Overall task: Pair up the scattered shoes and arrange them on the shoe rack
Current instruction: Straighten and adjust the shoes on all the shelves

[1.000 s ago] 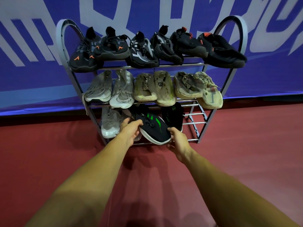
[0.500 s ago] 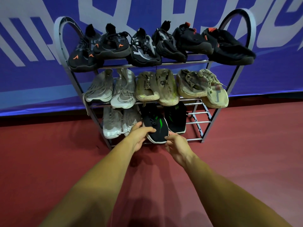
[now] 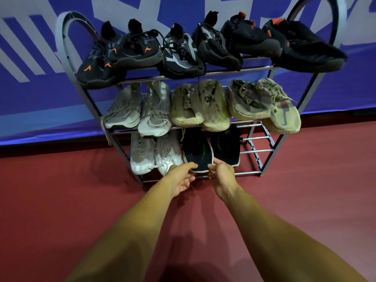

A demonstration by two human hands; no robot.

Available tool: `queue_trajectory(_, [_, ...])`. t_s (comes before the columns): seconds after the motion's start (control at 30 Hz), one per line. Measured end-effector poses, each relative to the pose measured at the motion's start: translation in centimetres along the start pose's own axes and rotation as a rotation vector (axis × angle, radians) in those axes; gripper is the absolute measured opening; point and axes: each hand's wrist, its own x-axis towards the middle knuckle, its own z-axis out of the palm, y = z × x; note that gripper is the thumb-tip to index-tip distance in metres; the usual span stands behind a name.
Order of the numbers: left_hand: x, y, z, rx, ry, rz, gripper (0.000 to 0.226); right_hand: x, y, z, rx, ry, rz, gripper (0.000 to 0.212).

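A grey metal shoe rack (image 3: pixel 272 68) with three shelves stands against a blue banner. Several black shoes (image 3: pixel 181 51) fill the top shelf, several beige and grey shoes (image 3: pixel 201 104) the middle one. On the bottom shelf sit two pale grey shoes (image 3: pixel 154 153) at the left and two black shoes with green stripes side by side. My left hand (image 3: pixel 181 178) and my right hand (image 3: pixel 221 171) pinch the heel of the left black-and-green shoe (image 3: pixel 196 149) from either side. Its partner (image 3: pixel 225 147) lies just to the right.
The right part of the bottom shelf (image 3: pixel 254 151) shows bare rails. Red floor (image 3: pixel 305 190) spreads in front of the rack and to both sides. The blue banner (image 3: pixel 40 94) runs along behind it.
The black-and-green shoe lay angled at the shelf's front; both hands have pushed it straight in beside its partner. My hands have come closer together at its heel.
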Motion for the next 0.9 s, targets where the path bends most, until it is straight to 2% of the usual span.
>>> queue_trajectory(0.2, [0.4,-0.1,1.3,-0.058,-0.056,-0.021,0.021,1.0,0.8,0.3,0.061,0.058,0.027,0.041])
queue_trajectory(0.27, [0.6,0.0,1.6,-0.084,-0.037,-0.02,0.023,1.3,0.9,0.6,0.036,0.059,0.031,0.04])
queue_trajectory(0.4, [1.1,-0.2,1.9,-0.048,0.006,-0.032,0.013,1.5,1.3,0.6,0.03,0.079,0.031,0.035])
queue_trajectory(0.5, [1.6,-0.3,2.2,-0.094,0.051,0.023,0.01,1.4,0.9,0.6,0.044,0.027,0.005,0.034])
queue_trajectory(0.6, [1.8,0.2,2.4,-0.166,0.059,0.055,0.012,1.6,0.3,0.3,0.003,-0.014,-0.036,0.045])
queue_trajectory(0.9, [2.5,-0.7,2.8,-0.041,0.131,0.109,0.009,1.6,0.4,0.7,-0.204,0.051,-0.01,0.027])
